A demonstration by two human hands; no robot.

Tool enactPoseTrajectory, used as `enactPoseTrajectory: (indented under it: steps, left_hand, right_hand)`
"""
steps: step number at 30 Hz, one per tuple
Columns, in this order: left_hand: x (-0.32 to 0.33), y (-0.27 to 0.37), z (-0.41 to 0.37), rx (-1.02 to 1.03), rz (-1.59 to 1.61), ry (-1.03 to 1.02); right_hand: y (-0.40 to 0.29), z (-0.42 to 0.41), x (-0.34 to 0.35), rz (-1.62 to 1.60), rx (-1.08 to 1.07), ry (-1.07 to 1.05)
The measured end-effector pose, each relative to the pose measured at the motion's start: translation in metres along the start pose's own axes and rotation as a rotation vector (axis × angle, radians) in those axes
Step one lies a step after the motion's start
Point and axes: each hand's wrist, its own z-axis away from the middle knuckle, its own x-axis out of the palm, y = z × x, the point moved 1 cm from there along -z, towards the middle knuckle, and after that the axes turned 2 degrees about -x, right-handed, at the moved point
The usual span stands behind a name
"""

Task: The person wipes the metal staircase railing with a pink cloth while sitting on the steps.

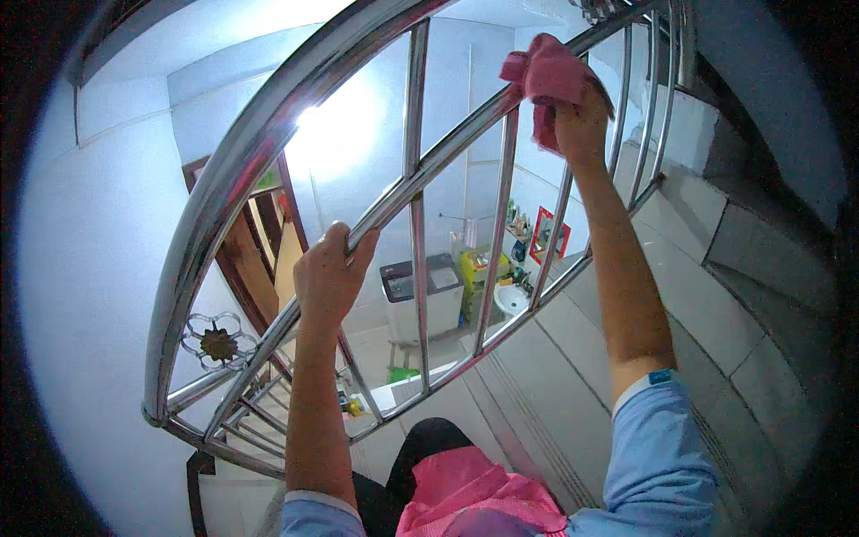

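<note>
A polished metal stair railing curves across the view, with a thick handrail above a thinner middle rail and upright bars. My left hand is closed around the middle rail, left of centre. Farther along that same rail, at the upper right, my right hand grips a bunched pink cloth. The cloth lies against the rail and partly hides it there. My right fingers are mostly covered by the cloth.
Tiled stairs lie under me and rise to the right. Past the bars, on a lower level, are a twin-tub washing machine, a washbasin and a red-framed mirror. A wooden door stands at left, near a flower-shaped railing ornament.
</note>
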Motion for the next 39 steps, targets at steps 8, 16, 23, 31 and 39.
enactPoseTrajectory:
  steps: [8, 16, 23, 31, 39]
  left_hand:
    - [-0.002, 0.002, -0.002, 0.02, -0.013, 0.01]
    - [0.007, -0.009, 0.0, 0.087, -0.091, 0.105]
    - [0.014, -0.011, -0.002, 0.057, -0.065, 0.067]
    - [0.011, -0.01, -0.003, 0.036, -0.124, 0.049]
    - [0.015, -0.018, -0.002, 0.025, -0.175, 0.05]
  right_hand:
    - [-0.053, 0.061, 0.032, -0.426, 0.342, 0.05]
    - [-0.055, 0.091, 0.044, -1.185, 0.846, 0.072]
    - [-0.084, 0.176, 0.029, -1.116, 0.848, 0.076]
    - [-0.108, 0.329, 0.021, -0.678, 0.823, -0.06]
    - [-0.121, 0.333, -0.019, -0.691, 1.134, -0.191]
